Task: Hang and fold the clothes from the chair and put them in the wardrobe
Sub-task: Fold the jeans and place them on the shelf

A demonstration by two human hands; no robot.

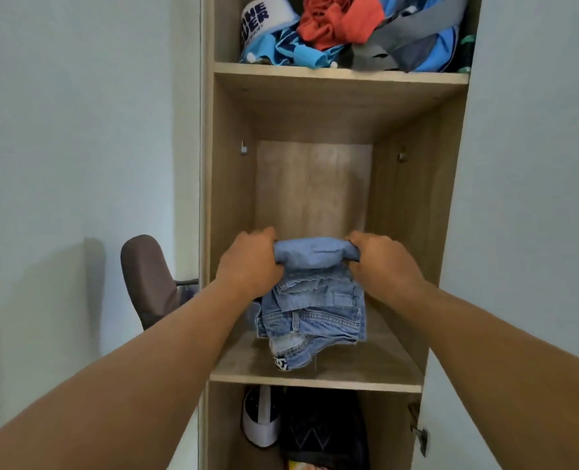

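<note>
The folded jeans hang in front of the middle shelf of the wardrobe, held by both hands at their top fold: the left hand has its grip curled round the left end of the fold, the right hand round the right end. The long axis of that fold runs side to side, parallel to the shelf's front edge, and the bundle droops below the hands, its lowest corner just above or touching the shelf board; which of the two is hard to say. Both hands are about equally near the shelf, so the coming move looks like a joint lowering and push inward. The shelf is bare pale wood with open space behind the jeans. The shelf above holds a jumble of clothes, the compartment below a cap and dark items. Left of the wardrobe, against a pale wall, stands a brown chair.
</note>
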